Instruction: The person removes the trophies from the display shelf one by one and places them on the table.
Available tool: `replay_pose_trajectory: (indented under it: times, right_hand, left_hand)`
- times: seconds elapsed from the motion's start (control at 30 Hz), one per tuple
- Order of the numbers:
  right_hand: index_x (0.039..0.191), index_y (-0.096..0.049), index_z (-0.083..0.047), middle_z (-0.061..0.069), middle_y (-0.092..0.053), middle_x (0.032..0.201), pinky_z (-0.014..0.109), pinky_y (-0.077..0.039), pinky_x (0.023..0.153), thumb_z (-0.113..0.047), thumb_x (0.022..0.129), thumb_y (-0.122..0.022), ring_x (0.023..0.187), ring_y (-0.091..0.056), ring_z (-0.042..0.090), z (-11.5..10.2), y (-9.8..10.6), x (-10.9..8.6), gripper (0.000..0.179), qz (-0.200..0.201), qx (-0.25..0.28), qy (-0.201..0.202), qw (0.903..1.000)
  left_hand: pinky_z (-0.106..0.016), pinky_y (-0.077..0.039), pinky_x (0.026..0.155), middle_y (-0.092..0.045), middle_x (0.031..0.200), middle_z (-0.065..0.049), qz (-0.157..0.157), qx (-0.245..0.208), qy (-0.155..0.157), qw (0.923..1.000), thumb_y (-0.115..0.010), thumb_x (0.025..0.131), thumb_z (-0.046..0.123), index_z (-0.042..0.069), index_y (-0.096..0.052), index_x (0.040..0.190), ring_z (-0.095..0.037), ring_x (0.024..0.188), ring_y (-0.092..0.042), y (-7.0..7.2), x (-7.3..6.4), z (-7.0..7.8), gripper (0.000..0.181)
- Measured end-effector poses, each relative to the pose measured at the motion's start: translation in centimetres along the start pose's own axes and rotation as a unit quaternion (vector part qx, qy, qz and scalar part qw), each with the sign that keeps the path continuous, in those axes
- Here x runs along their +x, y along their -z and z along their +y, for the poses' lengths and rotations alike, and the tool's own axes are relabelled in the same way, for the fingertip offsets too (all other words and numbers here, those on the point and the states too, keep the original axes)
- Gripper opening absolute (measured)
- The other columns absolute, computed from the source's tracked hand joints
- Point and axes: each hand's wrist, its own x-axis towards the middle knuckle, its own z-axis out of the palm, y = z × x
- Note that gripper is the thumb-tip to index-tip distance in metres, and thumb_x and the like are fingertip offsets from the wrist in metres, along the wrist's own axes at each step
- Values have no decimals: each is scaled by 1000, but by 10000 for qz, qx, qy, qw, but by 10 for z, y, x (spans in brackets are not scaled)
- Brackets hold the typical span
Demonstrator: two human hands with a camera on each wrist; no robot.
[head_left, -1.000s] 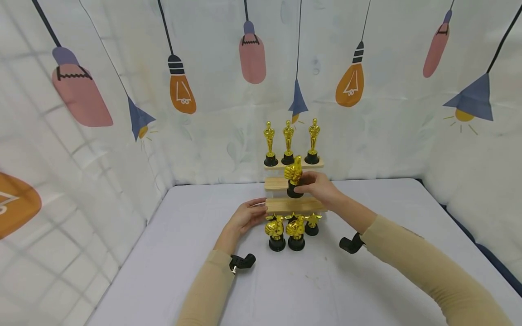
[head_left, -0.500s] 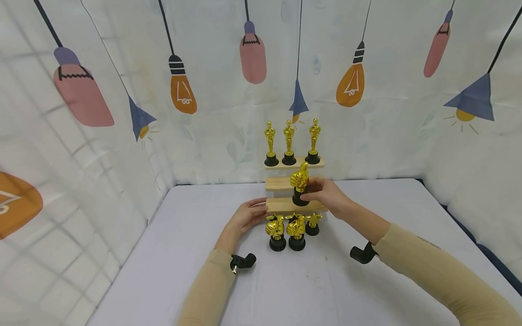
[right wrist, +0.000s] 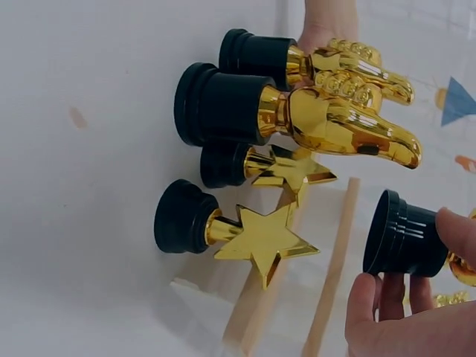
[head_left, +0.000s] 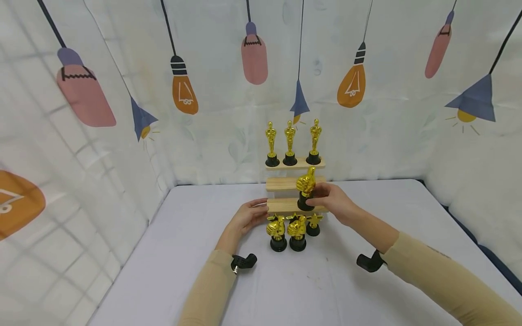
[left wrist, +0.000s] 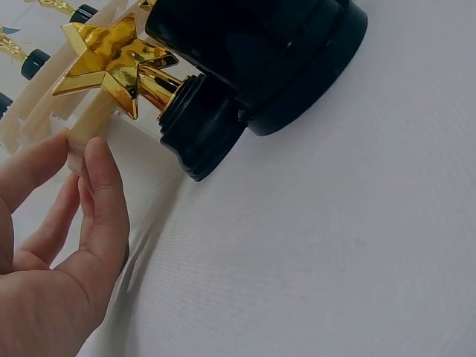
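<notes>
My right hand (head_left: 336,203) holds a gold thumbs-up trophy (head_left: 306,183) upright by its black base (right wrist: 405,234), with thumb and fingers on either side of it. In the head view this trophy overlaps the right part of the lowest step of a wooden display stand (head_left: 281,206). On the left, my left hand (head_left: 248,216) pinches the end of that lowest step (left wrist: 92,128) between thumb and fingers. Two more thumbs-up trophies (head_left: 277,228) stand on the white table before the stand. Behind them are gold star trophies (right wrist: 264,238), partly hidden in the head view.
Three gold figure trophies (head_left: 290,140) stand in a row on the stand's top step (head_left: 299,164). The middle step (head_left: 281,183) is bare on its left part. A curtain printed with lamps (head_left: 220,136) hangs behind the table (head_left: 195,213).
My right hand has moved the thumbs-up trophy down and to the right, from in front of the middle step to over the lowest one. My left hand stays at the step's end.
</notes>
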Motion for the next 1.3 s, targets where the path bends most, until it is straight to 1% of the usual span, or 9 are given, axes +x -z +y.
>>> replay_pose_trajectory:
  times: [0.27,0.47,0.7,0.93,1.13,1.3]
  right_hand:
    - [138,-51,6,21,-56,137,53,-37,114,-11,95,-73,127,-51,35,6,6,-10,51,92,-97,-12,9999]
    - [140,-50,7,22,-54,140,56,-34,116,-11,97,-72,129,-50,36,6,9,-19,52,104,9,30,9999]
    - [140,-49,7,21,-55,137,53,-37,114,-12,96,-73,125,-52,34,8,9,-27,54,122,-23,27,9999]
    - [136,-52,6,18,-58,132,47,-42,108,-14,94,-76,120,-54,31,20,11,-33,51,212,-108,-19,9997]
    - [135,-53,6,18,-59,132,49,-42,109,-13,94,-76,120,-55,31,29,11,-38,51,251,-9,-24,9997]
    - [135,-53,6,18,-57,134,50,-41,111,-13,93,-77,122,-53,32,37,10,-42,52,332,67,-125,9993]
  left_hand:
    - [-32,-60,86,-61,131,-22,8,59,-20,10000,-68,97,0,-5,-53,144,-22,101,-68,-2,0,0,49]
    - [-32,-60,85,-61,131,-22,16,30,23,10000,-68,97,-1,-4,-53,144,-22,101,-68,-3,0,0,50]
    - [-30,-60,84,-61,130,-22,12,63,-24,10000,-68,98,-1,-5,-53,144,-21,100,-68,-2,-1,1,49]
    - [-30,-60,84,-60,133,-23,19,30,7,10000,-69,97,-1,-4,-53,144,-21,100,-68,-2,-1,1,50]
    - [-31,-60,85,-60,133,-22,7,11,13,10000,-69,97,-1,-4,-53,144,-22,101,-68,-2,0,1,50]
    - [-32,-60,85,-60,133,-23,18,20,22,10000,-68,97,-1,-5,-53,144,-22,101,-68,-1,0,1,50]
